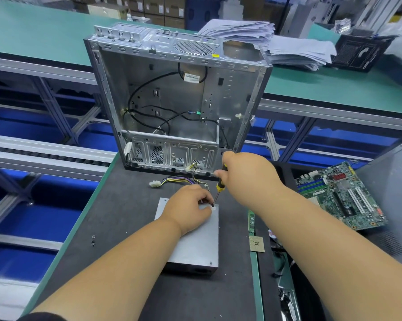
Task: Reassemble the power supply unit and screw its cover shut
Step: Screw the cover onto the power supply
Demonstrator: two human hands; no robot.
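Power supply unit [195,242]: grey metal box, flat on dark work mat [125,228], just in front of open computer case [174,100]. Coloured cable bundle [179,181] trailing from far end toward case, white connector at tip. Left hand [188,208] resting on cover's far end, fingers curled and pinching near the screw spot at far right corner. Right hand [246,174] gripping black-and-yellow screwdriver [219,186], fingers wrapped round handle, shaft tilted, tip down at that corner. Loose screws [93,240] on mat to left. Processor chip [256,243] just right of unit; motherboard [341,195] farther right, tilted. Paper stack [288,47] behind case on green bench [44,35].
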